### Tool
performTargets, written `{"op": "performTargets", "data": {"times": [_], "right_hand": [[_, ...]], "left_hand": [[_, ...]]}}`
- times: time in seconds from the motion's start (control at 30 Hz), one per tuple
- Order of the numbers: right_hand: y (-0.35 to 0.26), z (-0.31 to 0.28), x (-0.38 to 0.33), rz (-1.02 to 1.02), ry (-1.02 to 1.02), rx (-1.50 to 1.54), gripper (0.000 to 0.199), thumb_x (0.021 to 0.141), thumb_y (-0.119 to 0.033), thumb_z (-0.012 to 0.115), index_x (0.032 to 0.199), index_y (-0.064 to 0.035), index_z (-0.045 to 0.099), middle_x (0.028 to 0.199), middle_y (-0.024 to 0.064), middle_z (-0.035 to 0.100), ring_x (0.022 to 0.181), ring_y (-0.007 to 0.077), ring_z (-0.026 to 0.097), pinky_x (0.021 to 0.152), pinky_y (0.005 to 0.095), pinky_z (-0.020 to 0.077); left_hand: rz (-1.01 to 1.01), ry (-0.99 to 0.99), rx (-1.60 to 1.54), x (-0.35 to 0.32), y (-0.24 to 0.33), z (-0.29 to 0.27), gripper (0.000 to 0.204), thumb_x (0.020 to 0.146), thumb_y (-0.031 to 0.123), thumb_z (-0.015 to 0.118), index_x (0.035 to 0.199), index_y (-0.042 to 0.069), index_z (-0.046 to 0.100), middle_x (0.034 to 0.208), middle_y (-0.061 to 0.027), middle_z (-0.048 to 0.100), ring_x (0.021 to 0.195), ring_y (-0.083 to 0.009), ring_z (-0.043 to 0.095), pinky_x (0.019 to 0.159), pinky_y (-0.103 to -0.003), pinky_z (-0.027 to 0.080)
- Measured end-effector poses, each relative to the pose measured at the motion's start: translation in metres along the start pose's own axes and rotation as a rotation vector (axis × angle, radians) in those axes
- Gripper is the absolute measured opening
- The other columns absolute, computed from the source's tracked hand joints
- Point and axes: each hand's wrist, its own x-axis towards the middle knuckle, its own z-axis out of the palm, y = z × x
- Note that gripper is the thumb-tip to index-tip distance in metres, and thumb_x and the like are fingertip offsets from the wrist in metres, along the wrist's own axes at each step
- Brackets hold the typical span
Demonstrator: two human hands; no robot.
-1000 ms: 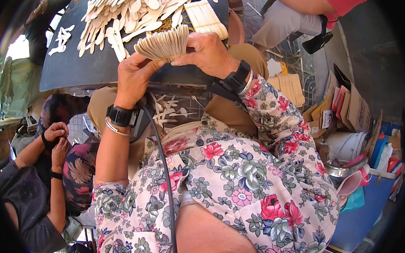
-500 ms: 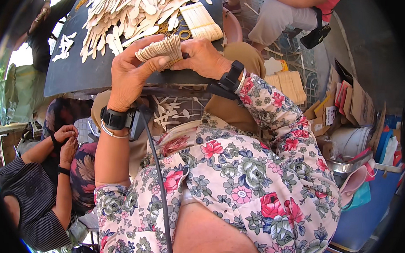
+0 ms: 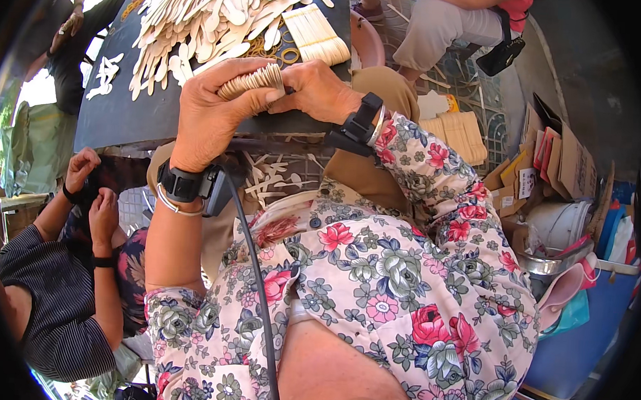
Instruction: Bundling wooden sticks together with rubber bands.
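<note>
A stack of flat wooden spoons (image 3: 251, 81) stands in my left hand (image 3: 211, 113), its edges fanned slightly, just over the table's near edge. The thumb presses along the near side and the fingers wrap the far side. My right hand (image 3: 324, 93) is closed at the right end of the stack, its bent fingers touching it; the fingertips are partly hidden. Beyond them a big heap of loose wooden spoons (image 3: 214, 24) covers much of the dark table (image 3: 134, 124). A bundled row of wooden spoons (image 3: 316, 37) lies behind my right hand, with yellow rubber bands (image 3: 289, 55) beside it.
At the left sits a person in a striped top (image 3: 62, 310), both hands raised. White spoon pieces (image 3: 106, 75) lie at the table's left. Another bundle (image 3: 463, 137) rests to the right, near cardboard boxes (image 3: 565, 164) and a blue bin (image 3: 579, 333). Spoons litter the ground below.
My left hand has turned slightly, and its fingers cover more of the stack. The person at the left has lifted both hands and drawn them apart.
</note>
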Motion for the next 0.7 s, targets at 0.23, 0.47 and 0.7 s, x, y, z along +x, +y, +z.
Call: {"op": "performTargets", "data": {"times": [0.23, 0.47, 0.7], "right_hand": [[0.003, 0.000, 0.001, 0.005, -0.001, 0.024, 0.031, 0.068, -0.021, 0.082, 0.092, -0.0050, 0.071, 0.083, 0.0165, 0.068, 0.081, 0.0344, 0.065, 0.074, 0.0394, 0.0510], [0.005, 0.000, 0.002, -0.032, 0.025, -0.021, 0.030, 0.069, -0.020, 0.081, 0.092, -0.0047, 0.071, 0.082, 0.0173, 0.068, 0.080, 0.0352, 0.065, 0.073, 0.0400, 0.0515], [0.008, 0.003, 0.001, -0.037, 0.024, -0.035, 0.031, 0.069, -0.021, 0.080, 0.094, -0.0053, 0.071, 0.082, 0.0179, 0.067, 0.081, 0.0356, 0.065, 0.073, 0.0401, 0.0516]], "left_hand": [[0.035, 0.006, 0.272, 0.006, -0.002, -0.004, 0.026, 0.078, 0.015, 0.079, 0.100, 0.002, 0.072, 0.083, -0.0021, 0.069, 0.075, -0.0059, 0.059, 0.069, -0.023, 0.050], [0.046, 0.078, 0.248, 0.004, -0.004, 0.001, 0.026, 0.079, 0.016, 0.079, 0.098, 0.000, 0.072, 0.083, -0.0037, 0.070, 0.075, -0.0072, 0.060, 0.069, -0.023, 0.050], [0.100, 0.083, 0.384, 0.004, -0.001, -0.001, 0.026, 0.079, 0.016, 0.079, 0.099, 0.001, 0.072, 0.084, -0.0038, 0.070, 0.076, -0.0081, 0.061, 0.071, -0.023, 0.050]]}}
